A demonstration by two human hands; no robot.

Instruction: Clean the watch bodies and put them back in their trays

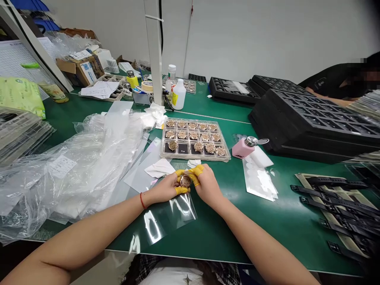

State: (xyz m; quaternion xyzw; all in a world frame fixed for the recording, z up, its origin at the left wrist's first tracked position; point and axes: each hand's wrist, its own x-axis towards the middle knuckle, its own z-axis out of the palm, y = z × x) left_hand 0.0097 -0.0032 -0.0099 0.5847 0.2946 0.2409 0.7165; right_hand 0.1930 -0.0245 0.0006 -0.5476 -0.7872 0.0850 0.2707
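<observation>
My left hand, with yellow finger cots and a red string at the wrist, is closed around a rose-gold watch head. My right hand, also in yellow finger cots, is pinched at the upper right edge of the watch head; what lies between its fingertips is too small to make out. Beneath the hands lies a clear plastic sheet. Just beyond them is a clear compartment tray with several similar watch heads and one compartment without a watch head. White wipes lie beside my left hand.
A pink pump bottle stands right of the tray, near white film sheets. Black foam trays are stacked at right, with black watch straps in front. Plastic bags cover the left. A co-worker's sleeve shows far right.
</observation>
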